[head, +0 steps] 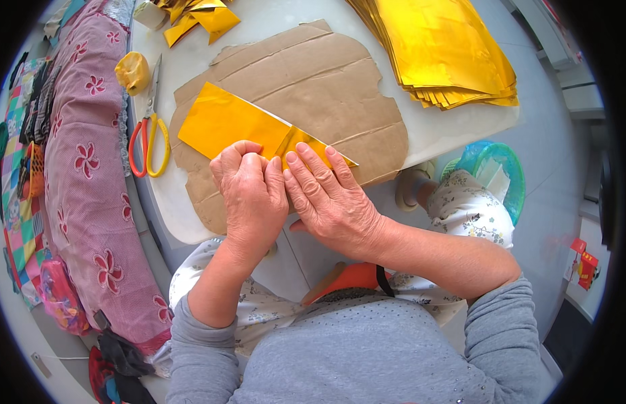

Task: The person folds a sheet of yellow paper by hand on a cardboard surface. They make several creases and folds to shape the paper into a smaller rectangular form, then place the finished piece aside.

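Note:
A sheet of gold foil paper [237,123] lies slantwise on a flat piece of brown cardboard, folded over at its right end, where a thin white edge shows. My left hand [250,182] has its fingers curled at the sheet's near edge, beside the crease; the fingertips are partly hidden. Flat on the folded end rests my right hand [328,197], fingers stretched out and pressing down, its thumb off the near edge. The two hands touch or nearly touch near the crease. Under the paper, the cardboard [313,76] has ragged edges.
Scissors [150,121] with red and yellow handles lie left of the cardboard, by a yellowish lump [132,73]. Folded gold pieces [207,22] sit at the far left of the table. A thick stack of gold sheets [439,50] overhangs its right side, near a green basket [515,182] below.

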The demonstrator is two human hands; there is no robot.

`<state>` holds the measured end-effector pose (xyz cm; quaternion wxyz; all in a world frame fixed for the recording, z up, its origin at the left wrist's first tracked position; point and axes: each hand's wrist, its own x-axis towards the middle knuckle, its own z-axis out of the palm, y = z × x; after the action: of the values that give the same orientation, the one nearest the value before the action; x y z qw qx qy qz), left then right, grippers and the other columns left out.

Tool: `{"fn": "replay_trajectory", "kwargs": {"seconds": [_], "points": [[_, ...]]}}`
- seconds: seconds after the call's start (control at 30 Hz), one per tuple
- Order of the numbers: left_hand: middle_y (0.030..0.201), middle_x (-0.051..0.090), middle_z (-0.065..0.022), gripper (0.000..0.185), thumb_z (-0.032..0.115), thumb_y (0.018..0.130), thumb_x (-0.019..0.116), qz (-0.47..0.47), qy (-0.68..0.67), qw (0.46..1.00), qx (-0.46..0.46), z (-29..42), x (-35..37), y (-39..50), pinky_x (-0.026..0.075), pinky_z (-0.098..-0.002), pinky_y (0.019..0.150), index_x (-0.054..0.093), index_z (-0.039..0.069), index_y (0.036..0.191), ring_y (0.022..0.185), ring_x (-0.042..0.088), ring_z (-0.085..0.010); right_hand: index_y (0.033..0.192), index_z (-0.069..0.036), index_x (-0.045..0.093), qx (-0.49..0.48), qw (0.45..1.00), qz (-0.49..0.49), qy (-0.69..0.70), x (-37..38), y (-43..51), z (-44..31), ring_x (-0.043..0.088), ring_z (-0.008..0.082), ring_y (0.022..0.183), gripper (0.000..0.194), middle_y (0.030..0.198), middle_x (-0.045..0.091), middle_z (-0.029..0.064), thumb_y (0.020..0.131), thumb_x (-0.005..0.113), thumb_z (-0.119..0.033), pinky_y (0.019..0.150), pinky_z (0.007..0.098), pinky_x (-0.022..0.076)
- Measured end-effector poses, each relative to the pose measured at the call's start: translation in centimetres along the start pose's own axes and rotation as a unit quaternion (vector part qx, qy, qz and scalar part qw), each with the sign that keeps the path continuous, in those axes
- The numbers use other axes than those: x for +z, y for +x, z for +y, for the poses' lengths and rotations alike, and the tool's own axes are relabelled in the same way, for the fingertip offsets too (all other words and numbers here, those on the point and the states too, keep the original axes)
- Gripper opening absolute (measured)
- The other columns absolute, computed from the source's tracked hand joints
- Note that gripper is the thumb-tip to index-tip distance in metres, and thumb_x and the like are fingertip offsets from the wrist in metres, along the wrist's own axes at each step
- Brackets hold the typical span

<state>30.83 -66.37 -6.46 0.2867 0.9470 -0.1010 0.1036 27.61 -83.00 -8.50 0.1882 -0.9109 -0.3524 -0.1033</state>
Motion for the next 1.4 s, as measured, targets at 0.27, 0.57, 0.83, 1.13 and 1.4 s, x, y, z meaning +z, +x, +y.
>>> {"fn": "replay_trajectory", "kwargs": {"seconds": [0.27, 0.57, 0.83, 1.13, 1.4], "points": [[0.113, 0.056, -0.0174, 0.011, 0.006, 0.090, 0.064, -0.003, 0.005, 1.000, -0.002, 0.13, 0.11, 0.07, 0.037, -0.0446, 0.099, 0.059, -0.002, 0.084, 0.110, 0.045, -0.0337, 0.141, 0.007, 0.048, 0.000, 1.000, 0.015, -0.009, 0.04, -0.03, 0.06, 0.038, 0.0415, 0.144, 0.081, 0.148, 0.047, 0.0261, 0.077, 0.071, -0.036, 0.119, 0.0605, 0.0234], [0.113, 0.056, -0.0172, 0.012, 0.006, 0.091, 0.063, -0.002, 0.004, 1.000, -0.001, 0.13, 0.19, 0.05, 0.037, -0.0447, 0.098, 0.057, -0.001, 0.083, 0.109, 0.046, -0.0337, 0.139, 0.006, 0.050, -0.003, 0.999, 0.028, -0.020, 0.18, -0.02, 0.24, 0.041, 0.0398, 0.143, 0.078, 0.146, 0.050, 0.0239, 0.077, 0.069, -0.035, 0.119, 0.0595, 0.0256], [0.111, 0.056, -0.0170, 0.012, 0.007, 0.090, 0.064, -0.001, 0.016, 1.000, 0.005, 0.14, 0.14, 0.07, 0.037, -0.0446, 0.097, 0.057, -0.001, 0.083, 0.108, 0.046, -0.0335, 0.139, 0.006, 0.050, -0.005, 1.000, 0.020, -0.016, 0.02, -0.03, 0.48, 0.041, 0.0385, 0.143, 0.076, 0.146, 0.050, 0.0230, 0.077, 0.069, -0.034, 0.119, 0.0585, 0.0257], [0.113, 0.057, -0.0166, 0.012, 0.008, 0.088, 0.065, 0.003, 0.021, 1.000, 0.002, 0.01, 0.12, 0.06, 0.037, -0.0449, 0.098, 0.060, -0.002, 0.084, 0.110, 0.046, -0.0338, 0.139, 0.006, 0.051, -0.016, 1.000, 0.009, -0.021, -0.09, -0.06, 0.68, 0.042, 0.0387, 0.142, 0.077, 0.146, 0.049, 0.0235, 0.076, 0.072, -0.034, 0.119, 0.0596, 0.0260], [0.114, 0.056, -0.0162, 0.014, 0.011, 0.089, 0.065, 0.001, 0.024, 1.000, -0.002, 0.04, 0.14, -0.01, 0.037, -0.0464, 0.097, 0.060, -0.001, 0.082, 0.111, 0.046, -0.0340, 0.135, 0.007, 0.054, -0.028, 0.999, 0.007, -0.033, -0.41, 0.07, 0.74, 0.045, 0.0387, 0.140, 0.072, 0.143, 0.052, 0.0244, 0.077, 0.072, -0.032, 0.117, 0.0591, 0.0290]]}}
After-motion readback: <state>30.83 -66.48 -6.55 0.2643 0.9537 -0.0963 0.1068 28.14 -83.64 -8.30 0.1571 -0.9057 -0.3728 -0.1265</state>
